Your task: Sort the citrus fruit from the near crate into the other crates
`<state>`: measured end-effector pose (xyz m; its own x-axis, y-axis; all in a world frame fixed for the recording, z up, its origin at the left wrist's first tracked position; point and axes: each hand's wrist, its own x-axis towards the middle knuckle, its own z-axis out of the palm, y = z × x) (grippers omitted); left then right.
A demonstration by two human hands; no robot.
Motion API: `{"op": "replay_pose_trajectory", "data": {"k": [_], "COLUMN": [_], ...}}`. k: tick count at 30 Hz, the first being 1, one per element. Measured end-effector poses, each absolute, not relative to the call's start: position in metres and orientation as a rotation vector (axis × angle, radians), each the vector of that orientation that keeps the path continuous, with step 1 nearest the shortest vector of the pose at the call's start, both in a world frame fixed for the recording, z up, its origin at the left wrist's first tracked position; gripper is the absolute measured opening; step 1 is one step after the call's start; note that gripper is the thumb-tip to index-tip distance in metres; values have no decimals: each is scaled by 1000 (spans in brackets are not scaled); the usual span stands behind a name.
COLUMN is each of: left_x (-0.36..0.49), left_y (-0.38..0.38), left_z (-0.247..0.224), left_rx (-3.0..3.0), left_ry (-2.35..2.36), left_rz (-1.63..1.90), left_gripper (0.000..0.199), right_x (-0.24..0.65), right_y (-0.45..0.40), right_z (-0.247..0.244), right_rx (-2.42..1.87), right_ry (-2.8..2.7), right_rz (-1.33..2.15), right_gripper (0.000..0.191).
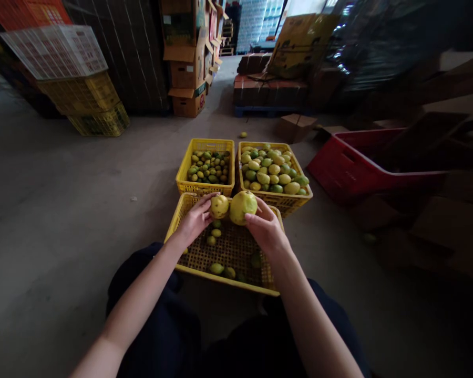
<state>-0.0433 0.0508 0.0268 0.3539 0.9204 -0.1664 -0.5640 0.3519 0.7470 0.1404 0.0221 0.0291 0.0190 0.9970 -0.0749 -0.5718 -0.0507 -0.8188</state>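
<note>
My left hand (pixel 196 219) holds a small yellow lemon (pixel 219 207) with dark spots. Beside it, my right hand (pixel 267 227) grips a larger yellow-green lemon (pixel 243 207). Both fruits are raised over the near yellow crate (pixel 228 283), side by side. Several green and yellow lemons (pixel 216 269) lie scattered on that crate's slatted bottom. Behind it on the left, a yellow crate (pixel 180 180) contains many small green-yellow lemons. The yellow crate (pixel 304 196) behind on the right is heaped with larger yellow and green ones.
A red crate (pixel 335 170) stands at the right among cardboard. One lemon (pixel 243 135) lies on the floor beyond the crates. Stacked crates (pixel 98 94) stand back left, cardboard boxes (pixel 185 102) at the back. My knees flank the near crate.
</note>
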Motion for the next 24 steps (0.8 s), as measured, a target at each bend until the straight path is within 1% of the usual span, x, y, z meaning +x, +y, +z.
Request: {"op": "replay_pose_trajectory", "data": {"k": [2, 4, 7, 13, 15, 18, 21, 24], "left_x": [-44, -44, -44, -44, -43, -41, -39, -38], "left_y": [50, 49, 49, 51, 52, 53, 54, 52], "left_z": [28, 29, 29, 28, 26, 23, 21, 20], "left_rx": [702, 718, 691, 564, 510, 473, 444, 470], "left_ry": [606, 578, 562, 740, 825, 910, 951, 939], "left_rz": [1066, 1093, 1151, 1140, 1123, 1111, 1120, 1107], "left_gripper": [28, 28, 20, 8, 5, 1, 7, 16], "right_x": [141, 142, 142, 141, 140, 135, 128, 120], "right_y": [23, 23, 23, 21, 22, 26, 28, 30], "right_z": [31, 32, 32, 31, 29, 26, 22, 15], "right_rx": [-791, -752, -696, -747, -766, -782, -779, -795], "right_ry": [-757, -785, -775, -721, -674, -598, -532, -524], "right_rz": [1350, 1297, 1312, 1399, 1410, 1438, 1471, 1446], "right_gripper": [59, 60, 53, 28, 27, 33, 37, 37]}}
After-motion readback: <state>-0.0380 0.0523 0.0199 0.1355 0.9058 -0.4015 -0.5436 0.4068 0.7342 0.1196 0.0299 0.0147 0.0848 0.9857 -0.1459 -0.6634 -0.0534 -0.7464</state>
